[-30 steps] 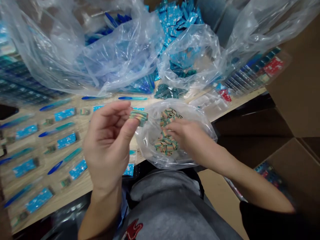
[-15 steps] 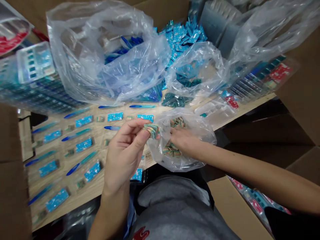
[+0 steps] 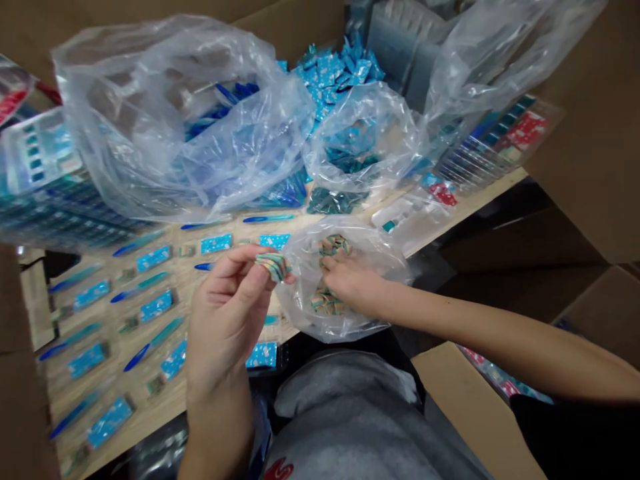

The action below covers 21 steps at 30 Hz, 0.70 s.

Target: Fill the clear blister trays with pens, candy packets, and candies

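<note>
Between the thumb and fingers of my left hand (image 3: 230,300) is a small stack of green-and-tan striped pieces (image 3: 273,267), held in the air beside the left rim of a clear plastic bag (image 3: 345,327). Many loose pieces of the same kind (image 3: 330,303) lie inside that open bag. My right hand (image 3: 350,283) reaches into the bag, its fingertips down among the pieces. Its fingers are bent and partly hidden, so whether they grip anything does not show.
Rows of clear trays with blue pens (image 3: 153,343) and blue patterned packets (image 3: 110,421) cover the table's left. Behind stand a large bag of pens (image 3: 240,153), a pile of blue packets (image 3: 335,73) and stacked packs (image 3: 90,207). Cardboard boxes (image 3: 465,400) flank the right.
My right hand has pushed deeper among the pieces in the bag. My left hand still holds its stack, now tilted differently. The whole view has shifted with the head.
</note>
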Motion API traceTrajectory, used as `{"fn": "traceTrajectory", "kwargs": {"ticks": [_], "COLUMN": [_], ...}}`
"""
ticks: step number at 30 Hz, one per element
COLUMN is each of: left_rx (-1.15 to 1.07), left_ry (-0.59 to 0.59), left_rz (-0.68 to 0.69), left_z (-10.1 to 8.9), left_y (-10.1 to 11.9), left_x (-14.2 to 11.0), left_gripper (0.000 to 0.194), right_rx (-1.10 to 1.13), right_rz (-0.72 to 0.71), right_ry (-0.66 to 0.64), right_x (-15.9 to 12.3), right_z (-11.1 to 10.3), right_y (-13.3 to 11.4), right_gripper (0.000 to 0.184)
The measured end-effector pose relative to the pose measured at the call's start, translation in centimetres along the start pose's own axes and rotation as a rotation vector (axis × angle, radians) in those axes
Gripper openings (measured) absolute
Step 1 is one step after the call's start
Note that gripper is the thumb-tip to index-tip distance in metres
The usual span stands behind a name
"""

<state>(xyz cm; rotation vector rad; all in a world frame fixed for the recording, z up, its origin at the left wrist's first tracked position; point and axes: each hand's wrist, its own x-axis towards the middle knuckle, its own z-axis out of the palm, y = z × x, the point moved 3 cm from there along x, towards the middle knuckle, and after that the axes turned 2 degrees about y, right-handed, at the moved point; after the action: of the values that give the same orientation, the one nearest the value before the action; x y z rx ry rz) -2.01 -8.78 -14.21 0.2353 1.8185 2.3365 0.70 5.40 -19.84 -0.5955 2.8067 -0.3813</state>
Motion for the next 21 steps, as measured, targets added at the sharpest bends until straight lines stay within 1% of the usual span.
{"fn": "traceTrajectory", "kwargs": {"ticks": [3, 5, 6, 7, 8, 9, 11, 12, 13, 14, 15, 17, 19, 21], "left_rx": [-0.002, 0.009, 0.019, 0.033, 0.050, 0.071, 0.133, 0.179, 0.234, 0.295, 0.355, 0.449, 0.500, 0.526], "left_ry": [-0.018, -0.028, -0.035, -0.045, -0.053, -0.063, -0.092, -0.110, -0.131, -0.160, -0.189, -0.215, -0.198, -0.161], "left_rz": [-0.009, -0.008, -0.005, -0.003, -0.004, -0.004, 0.005, 0.030, 0.069, 0.115, 0.163, 0.261, 0.333, 0.387], "left_z": [0.0, 0.0, 0.0, 0.0, 0.1, 0.2, 0.5, 0.8, 1.2, 1.6, 2.0, 2.7, 3.0, 3.0], "left_y": [-0.1, -0.1, -0.1, -0.1, -0.1, -0.1, 0.0, 0.1, 0.3, 0.4, 0.6, 0.8, 0.8, 0.8], "left_x": [0.0, -0.1, -0.2, -0.3, -0.4, -0.6, -1.0, -1.3, -1.6, -1.9, -2.1, -2.6, -2.8, -2.8], "left_gripper": [0.021, 0.019, 0.018, 0.017, 0.017, 0.016, 0.013, 0.011, 0.009, 0.010, 0.012, 0.018, 0.022, 0.023], "right_rx": [0.021, 0.023, 0.045, 0.099, 0.201, 0.347, 0.717, 0.888, 1.028, 1.130, 1.189, 1.208, 1.136, 1.031], "right_rz": [0.006, 0.013, 0.016, 0.019, 0.027, 0.041, 0.099, 0.131, 0.158, 0.170, 0.169, 0.140, 0.101, 0.067], "right_ry": [-0.056, -0.081, -0.076, -0.037, 0.042, 0.157, 0.441, 0.558, 0.643, 0.701, 0.744, 0.802, 0.845, 0.860], "right_x": [0.0, -0.7, -1.2, -1.8, -2.5, -3.3, -4.7, -5.4, -5.9, -6.2, -6.4, -6.6, -6.8, -7.2], "right_z": [-0.1, -0.8, -1.3, -2.0, -2.8, -3.5, -4.9, -5.2, -5.4, -5.5, -5.5, -5.7, -6.0, -6.3], "right_y": [-0.1, 0.0, 0.1, 0.3, 0.4, 0.6, 1.1, 1.2, 1.2, 1.0, 0.7, 0.0, -0.4, -0.7], "right_gripper": [0.018, 0.020, 0.020, 0.020, 0.019, 0.017, 0.013, 0.010, 0.008, 0.008, 0.009, 0.013, 0.017, 0.021]}}
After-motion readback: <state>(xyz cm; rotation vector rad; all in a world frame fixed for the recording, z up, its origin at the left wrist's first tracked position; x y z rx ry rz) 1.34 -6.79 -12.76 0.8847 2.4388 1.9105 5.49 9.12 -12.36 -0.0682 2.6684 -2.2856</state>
